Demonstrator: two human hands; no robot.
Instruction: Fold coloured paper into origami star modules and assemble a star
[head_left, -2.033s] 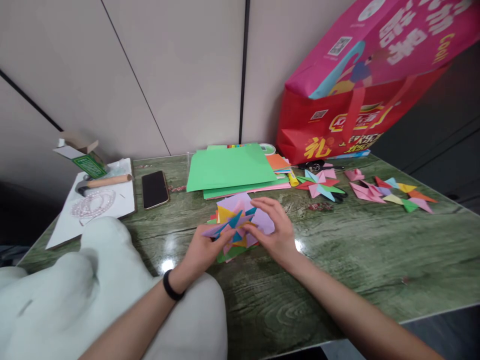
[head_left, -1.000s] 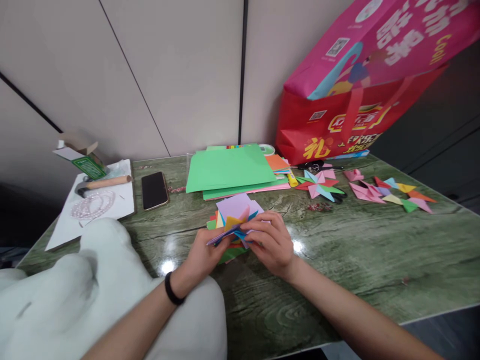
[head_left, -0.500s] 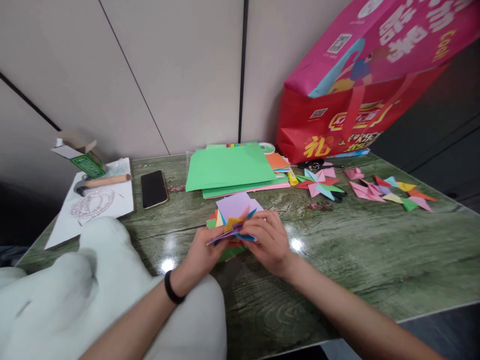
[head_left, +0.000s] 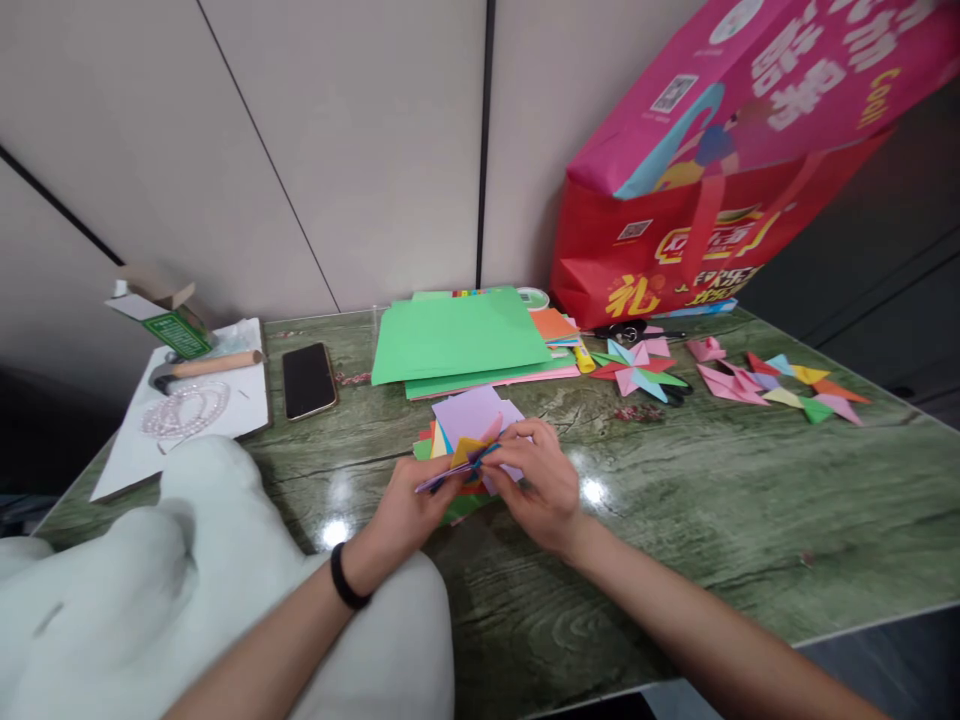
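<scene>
Between my hands is a folded paper piece [head_left: 466, 452] with purple, yellow, pink and blue parts. My left hand [head_left: 412, 498] is closed on its left side, thumb on top. At its right side, the fingers of my right hand [head_left: 541, 488] pinch the blue part; my fingers partly hide the folds. Beneath and behind my hands lies a small pile of coloured paper squares [head_left: 469, 410], a purple one uppermost. To the right on the table rest a many-pointed folded paper star [head_left: 636, 368] and a ring of coloured folded paper [head_left: 814, 375].
Green paper sheets [head_left: 461, 338] lie at the back, with a yellow glue stick [head_left: 583, 357] beside them. A red gift bag [head_left: 637, 240] stands back right. Left are a phone [head_left: 309, 380], a hammer [head_left: 206, 368], beads [head_left: 185, 410] and a white plush [head_left: 225, 570] near my left arm.
My right fingers have shifted slightly on the folded paper, and its blue part now shows less, pinched in closer. My left hand stays almost in place.
</scene>
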